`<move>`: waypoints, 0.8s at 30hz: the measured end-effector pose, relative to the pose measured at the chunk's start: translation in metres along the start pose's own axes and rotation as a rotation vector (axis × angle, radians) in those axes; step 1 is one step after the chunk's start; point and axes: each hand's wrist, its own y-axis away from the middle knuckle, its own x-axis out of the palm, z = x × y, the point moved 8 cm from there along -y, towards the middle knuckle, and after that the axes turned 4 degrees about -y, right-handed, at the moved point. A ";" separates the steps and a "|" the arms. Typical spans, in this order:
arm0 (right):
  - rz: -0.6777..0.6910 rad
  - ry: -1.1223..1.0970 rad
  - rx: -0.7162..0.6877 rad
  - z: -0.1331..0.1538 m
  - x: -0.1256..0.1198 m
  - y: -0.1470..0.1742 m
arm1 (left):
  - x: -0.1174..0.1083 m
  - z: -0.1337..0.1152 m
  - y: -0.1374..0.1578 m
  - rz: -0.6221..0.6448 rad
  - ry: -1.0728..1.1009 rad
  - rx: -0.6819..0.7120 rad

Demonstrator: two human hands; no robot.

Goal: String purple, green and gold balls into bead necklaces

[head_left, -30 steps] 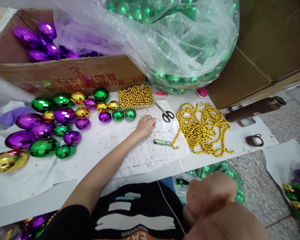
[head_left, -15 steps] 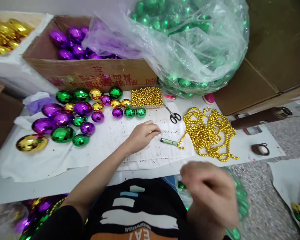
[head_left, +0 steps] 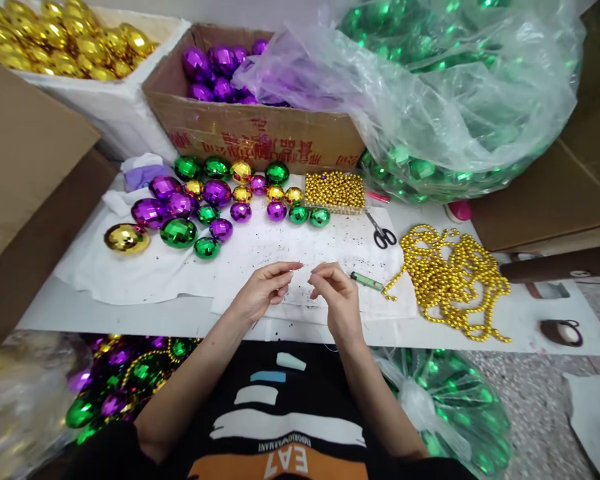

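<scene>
My left hand [head_left: 266, 291] is closed in a pinch above the white cloth [head_left: 240, 287], its fingertips on something too thin to make out. Facing it a short gap away, my right hand [head_left: 337, 297] also pinches, seemingly on a fine thread. A thin pale line of this thread loops below the right hand near the table edge. Just right of that hand lies a small green tube [head_left: 367, 281]. Black-handled scissors [head_left: 384, 237] rest farther back. Gold bead strings [head_left: 455, 287] are heaped to the right, and a clear tray of loose gold beads [head_left: 335, 191] stands behind.
Shiny purple, green and gold egg-shaped ornaments [head_left: 179, 233] cluster at left. Behind stand a cardboard box of purple ones [head_left: 260, 130], a white foam box of gold ones [head_left: 100, 110] and a plastic bag of green ones [head_left: 460, 107]. A brown bottle [head_left: 565, 265] lies at right.
My right hand has come up from the lower right to face my left hand over the cloth. The head view has shifted left, showing more of the gold ornaments.
</scene>
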 end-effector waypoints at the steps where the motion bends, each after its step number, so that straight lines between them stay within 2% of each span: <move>1: 0.002 0.019 -0.007 0.001 0.003 0.002 | -0.001 0.001 0.001 0.000 0.013 0.000; 8: 0.006 0.128 0.006 -0.003 0.013 0.007 | -0.005 0.007 0.006 -0.006 0.031 0.018; 24: 0.010 0.169 0.000 -0.006 0.010 0.007 | -0.003 0.010 0.010 -0.024 -0.014 0.013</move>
